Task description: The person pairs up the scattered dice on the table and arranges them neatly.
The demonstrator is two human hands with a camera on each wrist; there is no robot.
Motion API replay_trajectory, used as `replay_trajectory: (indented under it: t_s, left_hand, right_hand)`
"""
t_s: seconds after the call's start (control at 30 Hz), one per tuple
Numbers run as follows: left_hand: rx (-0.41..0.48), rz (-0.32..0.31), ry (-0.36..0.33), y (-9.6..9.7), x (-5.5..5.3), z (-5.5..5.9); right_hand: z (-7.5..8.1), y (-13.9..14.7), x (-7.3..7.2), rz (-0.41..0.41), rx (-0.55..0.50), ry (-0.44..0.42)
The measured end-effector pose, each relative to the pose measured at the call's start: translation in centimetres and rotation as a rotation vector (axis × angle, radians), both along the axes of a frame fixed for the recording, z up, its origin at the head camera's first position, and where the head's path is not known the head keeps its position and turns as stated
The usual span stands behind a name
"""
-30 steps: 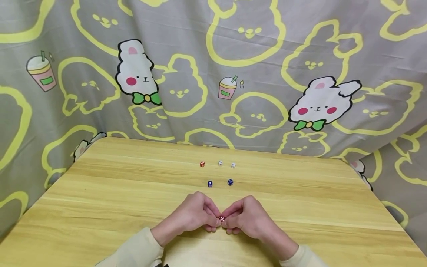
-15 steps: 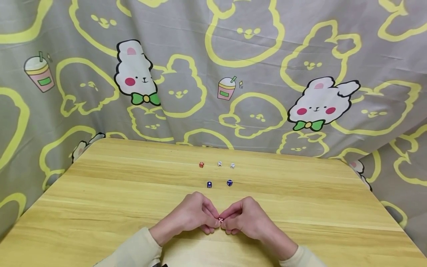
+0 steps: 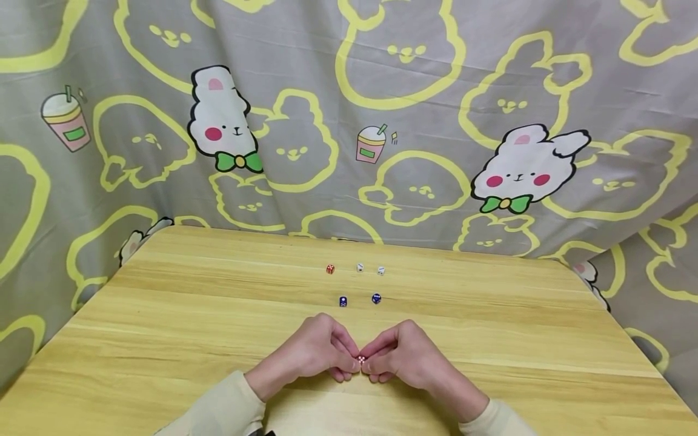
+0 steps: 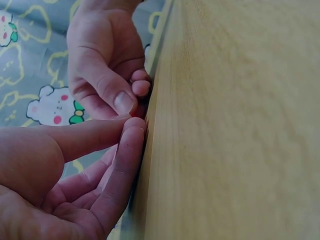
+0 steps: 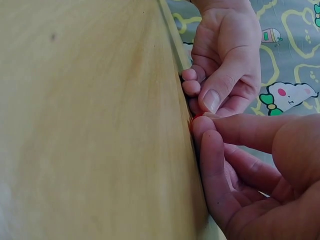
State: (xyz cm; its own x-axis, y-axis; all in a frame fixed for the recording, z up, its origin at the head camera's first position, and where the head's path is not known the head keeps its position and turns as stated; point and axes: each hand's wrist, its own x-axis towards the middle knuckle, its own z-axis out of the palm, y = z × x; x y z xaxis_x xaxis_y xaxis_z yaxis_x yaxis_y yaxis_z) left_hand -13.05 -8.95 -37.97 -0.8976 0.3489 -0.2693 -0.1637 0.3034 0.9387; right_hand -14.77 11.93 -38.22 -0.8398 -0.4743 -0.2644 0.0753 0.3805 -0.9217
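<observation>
Close to the near side of the table, a small red die (image 3: pixel 361 360) with white pips is pinched from both sides. My left hand (image 3: pixel 318 348) holds it at the left between thumb and forefinger, and my right hand (image 3: pixel 406 355) does the same at the right. The fingertips of the two hands nearly meet around it. In the left wrist view only a sliver of red shows between the left hand (image 4: pixel 75 165) and the right hand (image 4: pixel 107 60). The right wrist view likewise has the die mostly hidden by the fingers (image 5: pixel 212 150).
Beyond the hands lie two blue dice, one at left (image 3: pixel 343 301) and one at right (image 3: pixel 377 298). Farther back are another red die (image 3: pixel 330 269) and two white dice, a left one (image 3: pixel 360 267) and a right one (image 3: pixel 381 270). A patterned curtain (image 3: pixel 327 181) borders the wooden table (image 3: pixel 191 290).
Both hands stay in place around the red die, which has turned slightly between the fingertips. The other dice lie as before; the head view shifts a little.
</observation>
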Motion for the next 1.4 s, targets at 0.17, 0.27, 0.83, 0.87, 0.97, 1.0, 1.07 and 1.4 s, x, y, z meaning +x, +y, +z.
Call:
replay_trajectory:
  t_s: [0.17, 0.27, 0.83, 0.87, 0.97, 1.0, 1.07, 1.4]
  left_hand:
    - [0.001, 0.004, -0.005, 0.03, -0.01, -0.09]
    - [0.002, 0.003, -0.005, 0.01, 0.01, -0.14]
    - [-0.007, 0.002, -0.003, 0.01, -0.05, -0.21]
    - [-0.007, 0.002, -0.004, -0.04, -0.05, -0.2]
    - [-0.007, 0.004, -0.004, -0.16, -0.09, -0.14]
    - [-0.007, 0.005, -0.004, -0.2, -0.1, -0.11]
    - [-0.009, 0.006, -0.006, -0.24, -0.11, -0.06]
    - [0.002, -0.011, 0.003, -0.04, -0.18, -0.13]
  right_hand:
    - [-0.03, 0.03, 0.0, 0.003, -0.005, 0.001]
    - [-0.09, 0.03, 0.04, 0.002, -0.008, -0.003]
    - [-0.05, 0.07, 0.04, 0.004, 0.016, 0.009]
    - [-0.04, 0.02, 0.01, 0.005, 0.015, 0.008]
    - [-0.03, -0.13, -0.04, 0.005, 0.009, 0.004]
    - [-0.04, -0.17, -0.05, 0.004, 0.006, 0.002]
    - [-0.05, -0.24, -0.06, 0.003, 0.001, 0.001]
    - [0.13, -0.02, -0.01, 0.001, 0.008, -0.006]
